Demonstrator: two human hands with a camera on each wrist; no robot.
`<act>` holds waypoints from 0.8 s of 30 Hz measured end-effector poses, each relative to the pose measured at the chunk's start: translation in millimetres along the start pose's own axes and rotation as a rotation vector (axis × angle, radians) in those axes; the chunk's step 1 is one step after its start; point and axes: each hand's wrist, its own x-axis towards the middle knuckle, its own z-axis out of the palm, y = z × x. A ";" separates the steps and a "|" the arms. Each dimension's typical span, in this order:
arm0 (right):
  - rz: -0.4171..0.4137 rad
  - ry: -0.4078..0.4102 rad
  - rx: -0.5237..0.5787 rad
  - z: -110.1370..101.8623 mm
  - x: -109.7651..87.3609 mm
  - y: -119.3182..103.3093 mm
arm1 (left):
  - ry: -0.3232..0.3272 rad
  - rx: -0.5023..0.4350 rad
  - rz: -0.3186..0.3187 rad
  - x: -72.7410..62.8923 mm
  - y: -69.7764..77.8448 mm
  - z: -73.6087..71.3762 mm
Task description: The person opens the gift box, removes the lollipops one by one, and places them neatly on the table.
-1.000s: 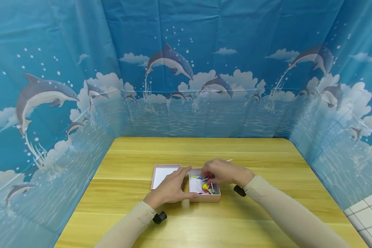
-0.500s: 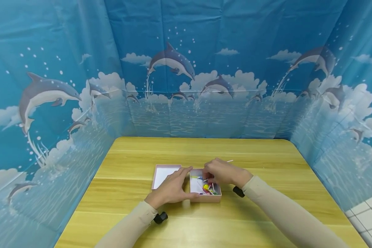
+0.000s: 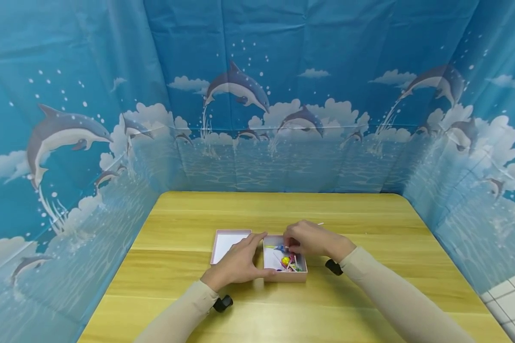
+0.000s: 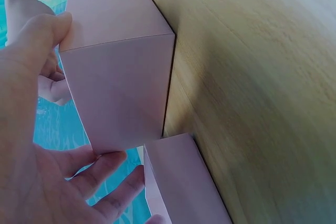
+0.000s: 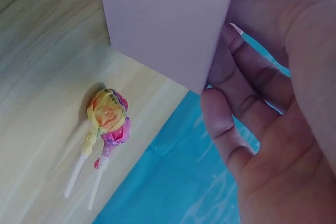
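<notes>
A shallow pink box [image 3: 285,277] with a white inside holds several wrapped lollipops [image 3: 285,261], among them a yellow one and a blue one. My left hand [image 3: 240,261] grips its left side, thumb at the near corner and fingertips at the far one; the left wrist view shows the box wall [image 4: 121,93] between them. Over the far right corner, my right hand [image 3: 309,238] reaches inside and pinches a lollipop by the blue one, a white stick end showing at the fingertips. The box wall [image 5: 165,24] hides those fingertips in the right wrist view.
Left of the box lies a pink lid [image 3: 229,243], white inside up, partly behind my left hand. Two lollipops [image 5: 107,111], yellow and pink, lie on the wooden table [image 3: 189,214] beyond the box. A dolphin-printed curtain [image 3: 257,157] surrounds the table's back and sides.
My right hand has stayed at the box's far right corner, its fingers shifting slightly right among the lollipops. My left hand keeps its place on the box.
</notes>
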 end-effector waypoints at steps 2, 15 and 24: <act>0.011 0.008 0.018 1.3 -2.0 1.7 | 0.000 -0.002 0.000 -1.0 1.0 0.1; 0.021 0.108 0.111 -13.0 -6.5 -0.7 | 0.004 0.004 -0.004 0.2 0.9 -2.9; 0.071 0.153 0.194 -16.5 -14.1 -0.7 | -0.002 0.008 -0.006 1.5 1.1 0.2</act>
